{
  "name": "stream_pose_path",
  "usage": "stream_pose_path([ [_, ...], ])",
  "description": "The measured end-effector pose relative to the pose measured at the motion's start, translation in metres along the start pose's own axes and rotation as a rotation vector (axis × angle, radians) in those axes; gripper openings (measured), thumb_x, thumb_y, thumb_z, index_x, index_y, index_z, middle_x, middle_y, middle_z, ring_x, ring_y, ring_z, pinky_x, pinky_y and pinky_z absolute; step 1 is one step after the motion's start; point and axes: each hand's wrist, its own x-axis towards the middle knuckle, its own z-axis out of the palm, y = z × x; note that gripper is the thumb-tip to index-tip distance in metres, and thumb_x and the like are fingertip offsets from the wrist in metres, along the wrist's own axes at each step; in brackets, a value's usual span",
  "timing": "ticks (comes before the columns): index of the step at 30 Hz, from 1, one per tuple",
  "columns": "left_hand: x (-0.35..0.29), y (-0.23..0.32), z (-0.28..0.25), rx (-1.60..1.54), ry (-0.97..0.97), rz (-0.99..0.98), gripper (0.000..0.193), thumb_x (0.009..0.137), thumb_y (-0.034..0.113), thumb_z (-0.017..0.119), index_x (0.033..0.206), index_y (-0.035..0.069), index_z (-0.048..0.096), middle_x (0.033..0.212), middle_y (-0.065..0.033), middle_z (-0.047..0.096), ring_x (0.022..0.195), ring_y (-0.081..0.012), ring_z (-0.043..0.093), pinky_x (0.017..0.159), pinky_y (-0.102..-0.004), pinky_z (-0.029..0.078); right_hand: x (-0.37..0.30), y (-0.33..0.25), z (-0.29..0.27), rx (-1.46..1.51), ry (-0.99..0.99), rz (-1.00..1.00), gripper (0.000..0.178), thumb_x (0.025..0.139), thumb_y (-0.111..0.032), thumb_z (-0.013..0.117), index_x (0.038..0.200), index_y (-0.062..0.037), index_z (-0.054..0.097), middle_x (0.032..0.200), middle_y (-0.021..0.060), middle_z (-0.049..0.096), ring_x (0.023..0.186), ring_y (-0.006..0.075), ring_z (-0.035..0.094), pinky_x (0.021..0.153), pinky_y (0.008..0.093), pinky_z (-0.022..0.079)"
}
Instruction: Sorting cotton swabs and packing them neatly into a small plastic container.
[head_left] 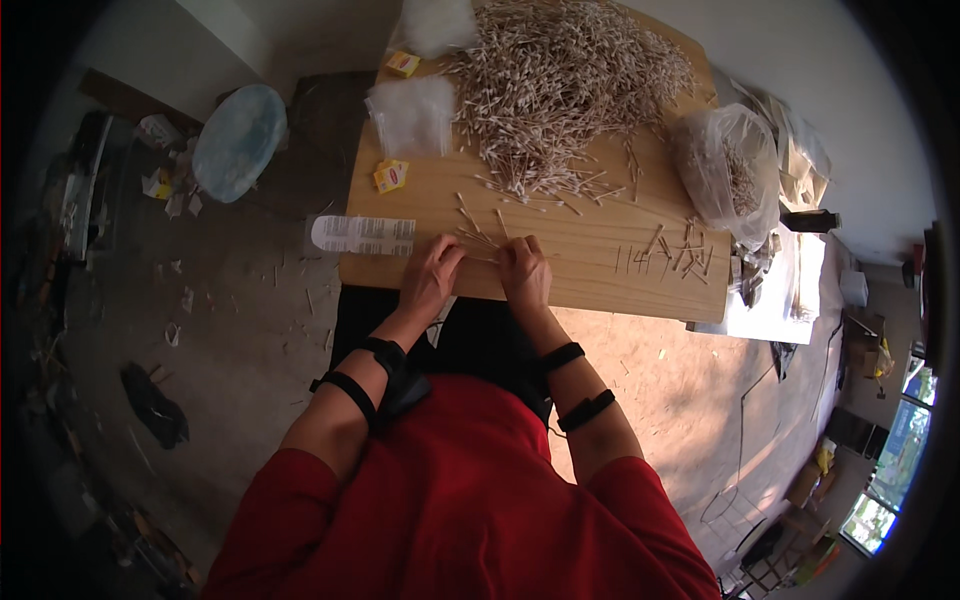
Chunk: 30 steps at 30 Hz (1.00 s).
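At the near edge of the wooden table (pixel 600 270), my left hand (pixel 430 277) and my right hand (pixel 526 272) are close together, fingers pinched. A few thin cotton swabs (pixel 478 237) lie between them, their ends at my fingertips. Exactly how many each hand grips is hidden by the fingers. Beyond my hands spreads a large heap of cotton swabs (pixel 560 85). Beside my left hand lies a white printed label sheet (pixel 365 235) with a rounded end. Several loose swabs (pixel 690 255) are scattered to the right of my right hand.
Clear plastic bags (pixel 415 115) and small yellow cards (pixel 391 176) lie on the table's left side. A plastic bag of swabs (pixel 728 175) stands at its right edge. On the floor are a round pale-blue stool (pixel 239 142), scraps and a black bag (pixel 155 405).
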Motion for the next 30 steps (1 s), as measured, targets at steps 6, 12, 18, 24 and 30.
stream_pose_path([
  [6,-0.002,0.003,0.000,-0.020,0.031,-0.026,0.018,0.083,0.002,0.063,0.101,0.005,0.064,0.107,-0.0077,0.059,0.097,-0.0316,0.061,0.084,-0.0427,0.050,-0.006,0.005,-0.010,0.077,0.008,-0.087,0.007,0.085,-0.013,0.067,0.090,-0.0093,0.064,0.091,0.0112,0.062,0.074,0.0361,0.064,0.062,0.0458,0.052],
  [12,-0.004,-0.001,0.002,0.020,0.020,0.026,0.023,0.083,0.001,0.063,0.104,0.007,0.065,0.108,-0.0074,0.059,0.097,-0.0309,0.061,0.084,-0.0423,0.050,-0.013,0.007,-0.009,-0.012,-0.091,-0.121,0.010,0.086,-0.016,0.068,0.092,-0.0094,0.064,0.093,0.0112,0.061,0.075,0.0357,0.065,0.062,0.0450,0.053],
  [18,-0.006,-0.001,-0.001,0.181,0.012,0.156,0.039,0.077,0.001,0.065,0.115,0.008,0.065,0.113,-0.0059,0.058,0.098,-0.0287,0.060,0.084,-0.0426,0.049,-0.007,0.002,-0.009,0.017,-0.030,-0.067,0.009,0.088,-0.018,0.065,0.091,-0.0094,0.064,0.092,0.0119,0.061,0.074,0.0359,0.064,0.061,0.0453,0.053],
  [24,-0.011,-0.009,0.002,0.263,-0.058,0.225,0.042,0.077,0.003,0.065,0.118,0.010,0.064,0.116,-0.0047,0.056,0.102,-0.0258,0.057,0.086,-0.0420,0.048,-0.001,0.004,-0.007,-0.025,-0.041,-0.067,0.008,0.089,-0.017,0.064,0.088,-0.0100,0.065,0.090,0.0112,0.061,0.073,0.0356,0.064,0.061,0.0453,0.052],
  [30,-0.011,-0.013,0.001,0.172,-0.036,0.201,0.042,0.079,0.004,0.066,0.121,0.008,0.061,0.120,-0.0064,0.054,0.107,-0.0280,0.055,0.092,-0.0439,0.044,-0.003,-0.001,-0.007,0.015,-0.064,-0.062,0.008,0.087,-0.018,0.066,0.085,-0.0101,0.065,0.088,0.0098,0.061,0.073,0.0353,0.064,0.062,0.0450,0.052],
])
